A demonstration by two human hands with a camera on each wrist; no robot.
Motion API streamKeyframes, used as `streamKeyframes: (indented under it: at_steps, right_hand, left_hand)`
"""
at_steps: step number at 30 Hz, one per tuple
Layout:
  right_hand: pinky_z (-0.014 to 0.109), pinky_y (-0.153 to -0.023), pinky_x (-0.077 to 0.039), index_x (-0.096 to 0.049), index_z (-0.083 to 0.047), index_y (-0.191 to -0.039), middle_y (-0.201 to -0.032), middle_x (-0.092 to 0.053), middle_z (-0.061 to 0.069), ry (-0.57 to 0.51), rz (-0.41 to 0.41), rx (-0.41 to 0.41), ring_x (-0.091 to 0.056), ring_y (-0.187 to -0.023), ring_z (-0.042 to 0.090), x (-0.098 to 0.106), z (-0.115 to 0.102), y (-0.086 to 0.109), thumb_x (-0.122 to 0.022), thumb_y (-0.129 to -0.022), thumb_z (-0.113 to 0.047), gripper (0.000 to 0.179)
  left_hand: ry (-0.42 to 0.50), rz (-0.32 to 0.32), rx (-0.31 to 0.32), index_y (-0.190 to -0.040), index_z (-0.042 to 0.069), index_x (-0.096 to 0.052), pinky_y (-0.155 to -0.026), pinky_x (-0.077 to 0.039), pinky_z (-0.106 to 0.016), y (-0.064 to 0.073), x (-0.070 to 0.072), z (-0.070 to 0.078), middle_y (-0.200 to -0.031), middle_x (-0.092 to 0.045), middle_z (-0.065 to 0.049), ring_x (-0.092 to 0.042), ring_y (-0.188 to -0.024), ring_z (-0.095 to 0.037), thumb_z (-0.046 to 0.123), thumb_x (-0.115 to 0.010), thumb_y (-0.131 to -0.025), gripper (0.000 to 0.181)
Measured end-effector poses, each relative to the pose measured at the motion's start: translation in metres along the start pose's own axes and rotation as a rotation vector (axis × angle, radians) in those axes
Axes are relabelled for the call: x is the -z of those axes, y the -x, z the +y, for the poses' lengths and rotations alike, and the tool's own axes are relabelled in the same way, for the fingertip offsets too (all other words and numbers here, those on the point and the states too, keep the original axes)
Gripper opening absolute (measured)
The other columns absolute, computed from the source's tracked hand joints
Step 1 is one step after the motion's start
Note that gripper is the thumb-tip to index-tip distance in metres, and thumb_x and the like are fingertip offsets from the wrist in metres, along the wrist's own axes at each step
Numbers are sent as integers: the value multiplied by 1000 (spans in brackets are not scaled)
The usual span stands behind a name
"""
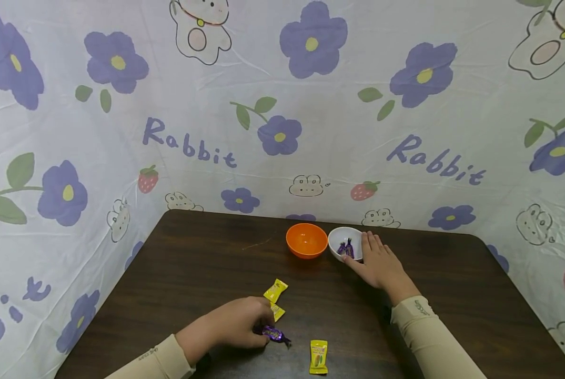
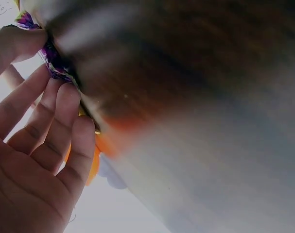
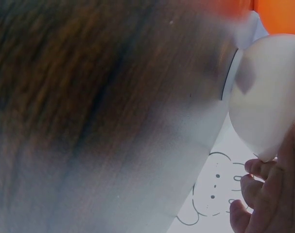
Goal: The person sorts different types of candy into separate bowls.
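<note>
Head view. A dark wooden worktop [image 1: 207, 263] stands before a cloth backdrop [image 1: 282, 105] printed with purple flowers, rabbits and the word "Rabbit". The left hand [image 1: 237, 322] lies near the front edge, its fingers curled round a purple-wrapped candy [image 1: 275, 333] that rests on the wood. Just beyond its fingertips lie two yellow candies, one [image 1: 275, 290] farther back and one [image 1: 277, 311] partly hidden by the hand; a third yellow candy [image 1: 318, 357] lies to the right of the purple one, close to the front edge. Toward the rear stand an orange bowl [image 1: 306, 240] and, just beside it on the right, a white bowl [image 1: 340, 238] holding two purple candies [image 1: 346, 248]. The right hand [image 1: 377, 263] rests flat on the worktop with fingers straight and spread slightly, its thumb and forefinger against the white bowl's near right wall.

Left wrist view. The picture is blurred. The left hand [image 2: 35, 145] fills the lower left; the thumb above and the fingertips [image 2: 64, 94] below pinch the purple-wrapped candy [image 2: 52, 65] against the wood. A patch of orange shows beyond the fingers.

Right wrist view. Also blurred. The white bowl [image 3: 266, 97] is seen from outside at the right, with the right hand [image 3: 273, 194] below it, fingertips [image 3: 256, 167] touching its wall. A strip of the orange bowl [image 3: 281, 14] shows at the upper right corner.
</note>
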State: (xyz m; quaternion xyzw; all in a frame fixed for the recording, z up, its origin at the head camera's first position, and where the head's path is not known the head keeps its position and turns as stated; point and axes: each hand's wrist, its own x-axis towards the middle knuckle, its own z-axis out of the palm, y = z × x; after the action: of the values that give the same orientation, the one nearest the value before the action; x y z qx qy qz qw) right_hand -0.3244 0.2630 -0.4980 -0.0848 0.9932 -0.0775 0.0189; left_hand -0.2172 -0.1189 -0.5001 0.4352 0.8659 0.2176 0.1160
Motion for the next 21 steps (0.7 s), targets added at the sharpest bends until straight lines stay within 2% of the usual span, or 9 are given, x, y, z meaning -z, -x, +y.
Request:
streamKeyframes:
  at_steps: [6, 10, 17, 21]
  right_hand:
    - [65, -130, -19, -16, 10, -165, -173, -17, 32, -3, 5, 0, -17, -162, 50, -1, 1, 1, -32, -101, -80, 112]
    - [66, -130, -19, -16, 10, -165, -173, -17, 32, -5, 10, 3, -17, -161, 50, 0, 1, 1, -33, -101, -79, 111]
    - [65, -130, -19, -15, 10, -165, -173, -17, 32, -8, 10, 3, -18, -162, 50, 1, -1, 2, -33, -101, -79, 111]
    - [66, -130, -19, -15, 10, -165, -173, -16, 32, -11, 6, 0, -18, -161, 50, 1, -1, 2, -34, -101, -78, 111]
  left_hand:
    - [-21, 0, 8, -96, 20, -76, -74, -50, -16, -4, -2, 4, -92, -63, 13, -57, -81, -1, 19, -80, -89, 8]
    - [-33, 13, -11, -94, 20, -75, -71, -48, -16, -6, -4, 5, -90, -62, 15, -55, -79, 0, 19, -80, -88, 8]
    - [11, 11, -25, -91, 21, -73, -63, -45, -16, -10, -7, 4, -86, -60, 14, -51, -72, 2, 22, -78, -91, 5]
    - [22, 15, -25, -93, 20, -73, -63, -46, -15, -12, -7, 4, -87, -61, 14, -51, -72, 1, 21, -77, -92, 4]
